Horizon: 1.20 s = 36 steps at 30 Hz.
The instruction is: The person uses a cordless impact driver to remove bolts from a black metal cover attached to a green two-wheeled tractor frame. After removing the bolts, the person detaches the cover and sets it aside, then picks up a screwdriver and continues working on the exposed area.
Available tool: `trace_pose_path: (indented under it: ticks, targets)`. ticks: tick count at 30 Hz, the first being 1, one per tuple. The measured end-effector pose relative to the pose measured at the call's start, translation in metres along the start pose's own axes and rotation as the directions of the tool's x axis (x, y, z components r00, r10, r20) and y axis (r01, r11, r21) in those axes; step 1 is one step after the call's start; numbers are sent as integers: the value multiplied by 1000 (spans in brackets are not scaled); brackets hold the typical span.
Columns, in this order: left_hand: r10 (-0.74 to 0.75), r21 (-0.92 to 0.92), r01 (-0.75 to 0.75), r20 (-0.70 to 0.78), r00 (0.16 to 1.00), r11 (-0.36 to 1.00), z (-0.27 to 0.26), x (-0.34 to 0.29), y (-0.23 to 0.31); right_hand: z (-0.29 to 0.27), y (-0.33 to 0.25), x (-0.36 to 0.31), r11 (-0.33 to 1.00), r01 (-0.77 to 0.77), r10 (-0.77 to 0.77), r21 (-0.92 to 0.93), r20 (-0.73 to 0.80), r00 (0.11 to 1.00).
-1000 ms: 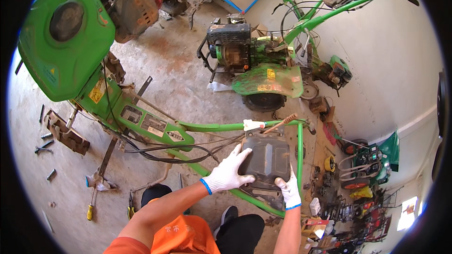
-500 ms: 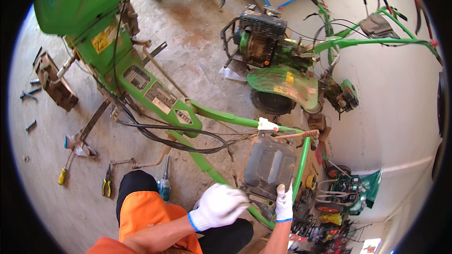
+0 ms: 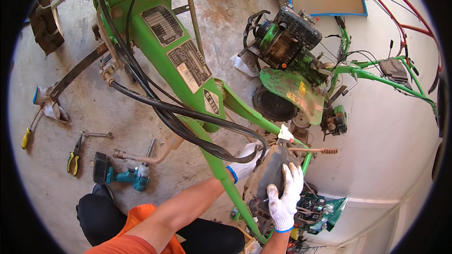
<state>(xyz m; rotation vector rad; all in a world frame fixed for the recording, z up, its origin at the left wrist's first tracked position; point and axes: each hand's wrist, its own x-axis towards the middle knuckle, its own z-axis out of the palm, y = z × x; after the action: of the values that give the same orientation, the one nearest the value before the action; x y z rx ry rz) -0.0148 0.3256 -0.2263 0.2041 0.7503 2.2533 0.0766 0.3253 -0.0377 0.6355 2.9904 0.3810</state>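
A dark grey plastic cover point(image 3: 270, 177) is tilted between the green handlebar tubes point(image 3: 230, 189) of a green machine. My right hand point(image 3: 285, 200), in a white glove with soiled fingertips, lies on its face with the fingers spread. Also gloved, my left hand point(image 3: 242, 163) reaches under the near tube to the cover's far left side. Black cables point(image 3: 174, 134) cross in front of it, and its fingers are hidden. A thin rod with a brown ribbed end point(image 3: 325, 151) sticks out beyond the cover, beside a small white part point(image 3: 285, 133) on the tube.
On the concrete floor lie a teal cordless impact wrench point(image 3: 134, 177), yellow-handled pliers point(image 3: 74, 161), a wrench point(image 3: 99, 134) and a yellow-handled screwdriver point(image 3: 27, 137). Another green tiller point(image 3: 292, 77) stands by the white wall, near a blue-edged panel point(image 3: 325, 0).
My left hand has moved forward to behind the cables. My right hand has gone from the cover's edge onto its face, and the cover now tilts more steeply. The view has shifted.
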Motion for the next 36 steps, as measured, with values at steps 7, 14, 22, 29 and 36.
trace_pose_path:
  ticks: [7, 14, 22, 29, 36]
  targets:
    - [-71, -210, 83, 62, 996, 974, 12, 39, -75, 8, 4, -3, 999, -9, 11, 44, -41, 999]
    - [-275, -524, 351, 219, 936, 776, 11, 55, -174, 6, 8, -1, 998, 7, -5, 69, -30, 1000]
    - [-210, -567, 310, 236, 949, 763, 28, 47, -130, 7, 7, 1, 997, -7, 9, 71, -22, 1000]
    - [-230, -389, 309, 236, 944, 868, 20, 43, -120, 7, 6, 4, 998, 2, -1, 55, -16, 1000]
    - [-151, -408, 188, 122, 981, 893, -30, -2, -86, 2, 11, 0, 987, -15, 19, 158, -26, 999]
